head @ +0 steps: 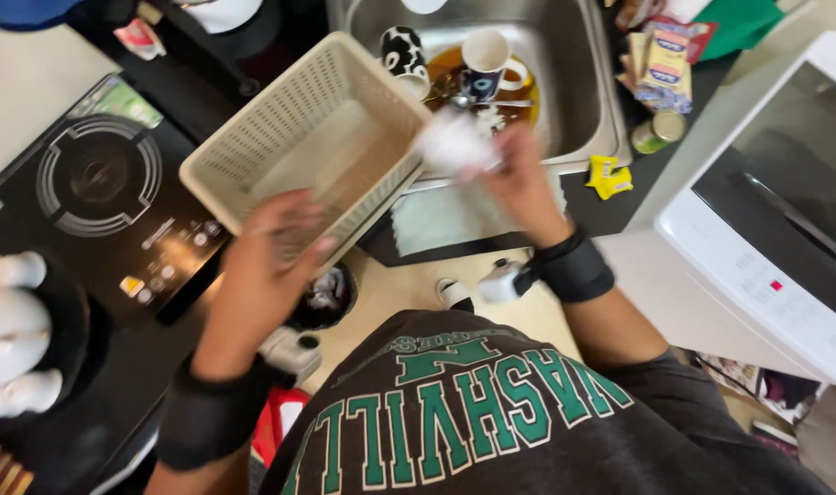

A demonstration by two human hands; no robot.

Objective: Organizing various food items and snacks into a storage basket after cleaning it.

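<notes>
Left hand [271, 252] clamped on near rim of beige perforated plastic basket [317, 137], long axis tilting away toward steel sink [578, 92]; right hand [519, 174] nearer sink, pinching blurred white cloth-like object [453, 145] touching basket's far corner

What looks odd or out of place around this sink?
The beige plastic basket is tilted, perched half on the sink rim, steadied by the left hand. The right hand holds something white and blurred. Dirty mugs crowd the basin.
</notes>
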